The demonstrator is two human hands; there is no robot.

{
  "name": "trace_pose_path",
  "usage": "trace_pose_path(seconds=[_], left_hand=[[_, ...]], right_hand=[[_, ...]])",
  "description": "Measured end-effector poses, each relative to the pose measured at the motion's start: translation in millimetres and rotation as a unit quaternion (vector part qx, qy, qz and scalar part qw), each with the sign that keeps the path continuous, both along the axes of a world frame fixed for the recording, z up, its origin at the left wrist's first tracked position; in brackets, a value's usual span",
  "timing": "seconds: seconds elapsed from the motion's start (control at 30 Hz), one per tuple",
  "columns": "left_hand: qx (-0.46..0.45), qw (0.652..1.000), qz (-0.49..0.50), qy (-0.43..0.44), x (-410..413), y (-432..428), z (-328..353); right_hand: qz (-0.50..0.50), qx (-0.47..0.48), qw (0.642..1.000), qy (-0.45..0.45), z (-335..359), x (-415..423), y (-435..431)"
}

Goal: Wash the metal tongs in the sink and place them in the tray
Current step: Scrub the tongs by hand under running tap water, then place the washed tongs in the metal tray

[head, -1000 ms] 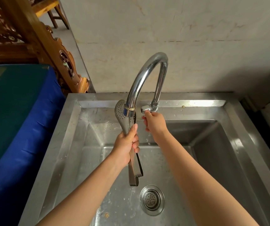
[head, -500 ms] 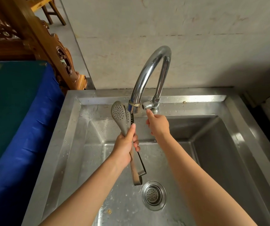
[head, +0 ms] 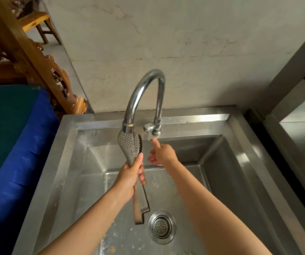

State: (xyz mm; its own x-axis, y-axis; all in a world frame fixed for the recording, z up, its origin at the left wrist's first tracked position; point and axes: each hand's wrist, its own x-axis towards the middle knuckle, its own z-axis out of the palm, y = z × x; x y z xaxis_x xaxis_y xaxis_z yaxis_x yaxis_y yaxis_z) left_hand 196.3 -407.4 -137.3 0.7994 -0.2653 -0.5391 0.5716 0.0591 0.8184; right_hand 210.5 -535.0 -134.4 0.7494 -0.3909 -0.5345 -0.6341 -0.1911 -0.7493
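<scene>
My left hand [head: 130, 176] grips the metal tongs [head: 129, 145] around their middle, above the steel sink [head: 240, 162]. The perforated heads point up and sit just under the spout of the curved tap [head: 144, 92]; the hinged end hangs down toward the drain [head: 161, 226]. My right hand [head: 162, 153] is just below the tap lever [head: 149, 130], index finger stretched up and touching or almost touching it, other fingers loose and holding nothing. I see no water stream. No tray is in view.
A blue and green covered surface [head: 10, 135] lies left of the sink. Carved wooden furniture [head: 37, 67] stands behind it. A grey wall [head: 184, 43] backs the tap. Another steel unit [head: 299, 122] is at the right.
My right hand has come off the tap lever and dropped slightly, now only the index finger reaches it. The tongs' heads have shifted right, under the spout.
</scene>
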Motion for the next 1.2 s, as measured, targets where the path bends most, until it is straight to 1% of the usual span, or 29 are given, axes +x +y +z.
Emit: trace_pose_path(seconds=[0.03,0.1,0.13,0.2,0.27,0.37,0.53,0.6,0.7,0.8,0.9,0.97,1.1,1.2], left_hand=[[0.018,1.000,0.003,0.001,-2.0,4.9,-3.4],[0.055,0.998,-0.014,-0.018,-26.5,-26.9,27.4],[0.065,0.998,-0.002,-0.014,-30.5,-31.7,25.8],[0.072,0.997,0.007,0.000,-39.1,-49.8,29.0],[0.069,0.998,0.004,0.008,-58.7,-75.9,44.3],[0.038,0.999,-0.002,0.020,-91.4,-114.1,71.6],[-0.047,0.998,-0.020,0.045,-136.3,-184.9,141.3],[-0.087,0.995,-0.031,0.038,-155.0,-214.0,177.3],[-0.103,0.993,-0.054,0.000,-182.5,-251.7,228.3],[-0.124,0.989,-0.069,-0.031,-211.5,-281.4,273.8],[-0.151,0.984,-0.086,-0.051,-238.2,-300.9,313.3],[-0.163,0.979,-0.102,-0.060,-251.8,-307.1,328.4],[-0.230,0.956,-0.175,-0.043,-285.1,-311.6,340.6],[-0.269,0.944,-0.185,-0.043,-304.1,-313.9,335.9]], right_hand=[[0.033,-0.017,0.999,0.009,-1.0,-3.9,3.9],[0.062,-0.052,0.997,0.000,23.2,-40.8,-30.1],[0.083,-0.059,0.995,0.013,25.5,-46.5,-31.9],[0.121,-0.095,0.988,0.033,35.5,-62.4,-46.7],[0.135,-0.108,0.985,0.029,59.9,-93.3,-71.3],[0.139,-0.129,0.982,-0.002,104.9,-143.5,-112.6],[0.201,-0.079,0.976,0.019,182.7,-226.4,-157.6],[0.200,-0.100,0.975,0.006,209.6,-254.8,-166.4],[0.135,-0.168,0.976,-0.029,243.6,-288.1,-180.9],[0.071,-0.154,0.977,-0.131,277.1,-318.5,-197.1],[0.030,-0.200,0.963,-0.177,301.5,-343.8,-211.1],[-0.003,-0.226,0.954,-0.195,310.8,-355.4,-216.0],[-0.127,-0.233,0.932,-0.246,326.2,-380.8,-220.1],[-0.164,-0.268,0.916,-0.250,326.2,-396.9,-218.7]])
